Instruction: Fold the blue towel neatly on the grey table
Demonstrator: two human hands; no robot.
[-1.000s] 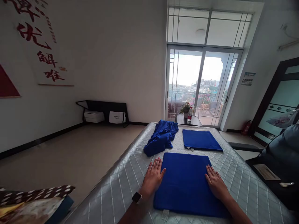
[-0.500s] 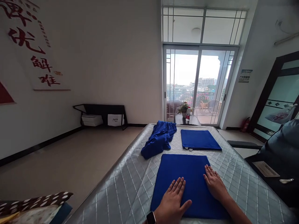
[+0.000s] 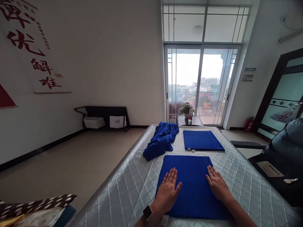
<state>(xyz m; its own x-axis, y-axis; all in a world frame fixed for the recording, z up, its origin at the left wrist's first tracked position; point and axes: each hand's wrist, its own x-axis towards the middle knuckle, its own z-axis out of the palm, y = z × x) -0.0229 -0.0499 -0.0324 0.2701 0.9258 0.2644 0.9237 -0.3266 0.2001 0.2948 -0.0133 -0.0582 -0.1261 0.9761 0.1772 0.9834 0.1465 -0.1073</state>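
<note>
A flat, square piece of blue folded cloth point(image 3: 189, 189) lies on the silvery quilted mattress point(image 3: 123, 189) just in front of me. My left hand point(image 3: 167, 188) rests palm down on its left side, fingers stretched out. On its right edge lies my right hand point(image 3: 217, 183), also flat with the fingers extended. Neither hand grips anything. Beyond it sits a second folded blue cloth point(image 3: 202, 140) with small white tags at its near edge. To the left of that, a crumpled blue cloth point(image 3: 162, 142) lies in a loose heap.
A small dark table point(image 3: 190, 120) with a potted plant and a bottle stands past the mattress's far end. At right is a dark chair point(image 3: 281, 157) holding a card. Patterned fabric point(image 3: 35, 206) shows at lower left. A black rack point(image 3: 106, 111) stands by the wall.
My left hand has slid forward and left over the folded cloth, toward its left edge. The right hand has stayed nearly in place on the right edge.
</note>
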